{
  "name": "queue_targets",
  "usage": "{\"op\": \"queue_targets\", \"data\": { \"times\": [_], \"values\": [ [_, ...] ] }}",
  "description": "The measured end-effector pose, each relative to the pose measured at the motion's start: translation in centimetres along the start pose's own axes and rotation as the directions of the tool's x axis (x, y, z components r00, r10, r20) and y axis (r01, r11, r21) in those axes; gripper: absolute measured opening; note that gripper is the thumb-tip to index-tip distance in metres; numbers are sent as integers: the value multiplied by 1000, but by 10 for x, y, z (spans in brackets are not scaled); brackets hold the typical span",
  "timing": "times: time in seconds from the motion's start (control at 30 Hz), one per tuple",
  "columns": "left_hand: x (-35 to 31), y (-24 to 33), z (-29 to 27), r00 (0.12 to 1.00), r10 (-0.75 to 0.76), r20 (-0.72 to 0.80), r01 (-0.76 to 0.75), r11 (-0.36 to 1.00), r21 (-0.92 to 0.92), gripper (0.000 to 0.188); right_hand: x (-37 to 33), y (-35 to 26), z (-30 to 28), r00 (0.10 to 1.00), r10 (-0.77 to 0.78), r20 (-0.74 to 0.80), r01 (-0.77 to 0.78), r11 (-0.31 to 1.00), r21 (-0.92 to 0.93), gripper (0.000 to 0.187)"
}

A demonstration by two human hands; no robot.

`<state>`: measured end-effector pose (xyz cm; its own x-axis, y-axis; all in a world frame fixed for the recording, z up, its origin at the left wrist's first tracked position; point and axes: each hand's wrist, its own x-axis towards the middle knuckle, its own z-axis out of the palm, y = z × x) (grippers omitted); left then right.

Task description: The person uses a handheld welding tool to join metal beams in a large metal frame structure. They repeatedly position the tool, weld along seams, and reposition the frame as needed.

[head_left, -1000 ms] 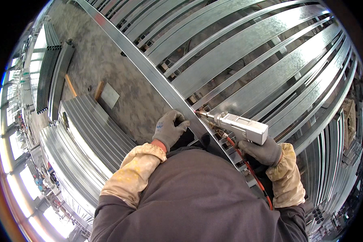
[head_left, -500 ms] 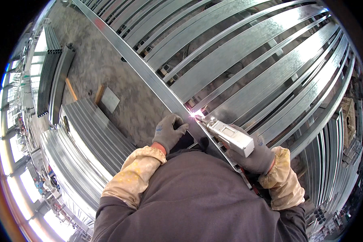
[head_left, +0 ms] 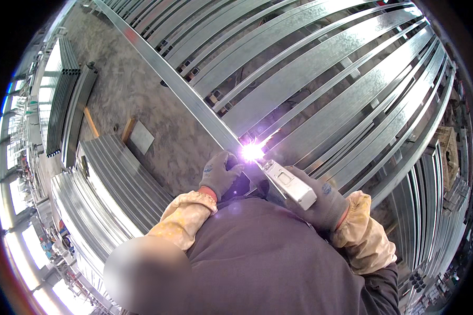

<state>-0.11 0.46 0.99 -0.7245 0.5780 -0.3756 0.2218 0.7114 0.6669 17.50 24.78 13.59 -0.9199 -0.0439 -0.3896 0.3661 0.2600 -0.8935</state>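
Observation:
My right hand (head_left: 323, 202), in a grey glove, is closed round a white boxy welding gun (head_left: 291, 185). Its tip points at a glaring violet-white arc (head_left: 253, 152) on a long galvanized steel rail (head_left: 193, 105). There the rail meets the ends of several steel slats (head_left: 310, 73). My left hand (head_left: 219, 173), gloved too, lies by the rail's left edge, just left of the arc. Its fingers are curled, with the thumb toward the rail; whether anything is between them is hidden. The glare covers the joint itself.
At left lie stacked steel profiles (head_left: 121, 173), with another bundle (head_left: 58, 105) beyond. A flat plate (head_left: 142, 137) and an orange-brown wooden strip (head_left: 91, 122) are on the floor (head_left: 126, 79). More steel lengths and a wooden crate (head_left: 446, 152) are at right. A blurred patch covers my left upper arm.
The arc has grown much brighter and larger, with a violet glow around it. My right hand and the welding gun have shifted slightly left and nearer me. My left hand stays almost in place.

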Motion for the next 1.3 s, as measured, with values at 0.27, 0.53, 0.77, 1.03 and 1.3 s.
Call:
{"op": "queue_targets", "data": {
  "times": [0.27, 0.53, 0.77, 1.03, 1.3],
  "values": [
    [-2, -3, -2, 997, -45, 61, 49, 996, -76, 22, 0, 23, -10, 999, 49, -17, -45, 986, 159, 61],
    [-3, 3, -8, 993, -88, 76, 94, 993, -77, 20, -7, -2, -45, 923, 383, -20, -342, 845, 410, 53],
    [-2, -2, -13, 998, -39, 53, 43, 996, -80, 21, 24, -2, -58, 936, 299, -184, -170, 843, 510, 46],
    [35, 11, -56, 997, -73, -17, 73, 997, -27, 19, 73, -4, -67, 947, 253, -196, -94, 806, 584, 48],
    [170, 25, -91, 811, 569, -132, -447, 750, 488, 30, 90, -2, -61, 950, 313, 10, -265, 785, 559, 48]
  ]
}}
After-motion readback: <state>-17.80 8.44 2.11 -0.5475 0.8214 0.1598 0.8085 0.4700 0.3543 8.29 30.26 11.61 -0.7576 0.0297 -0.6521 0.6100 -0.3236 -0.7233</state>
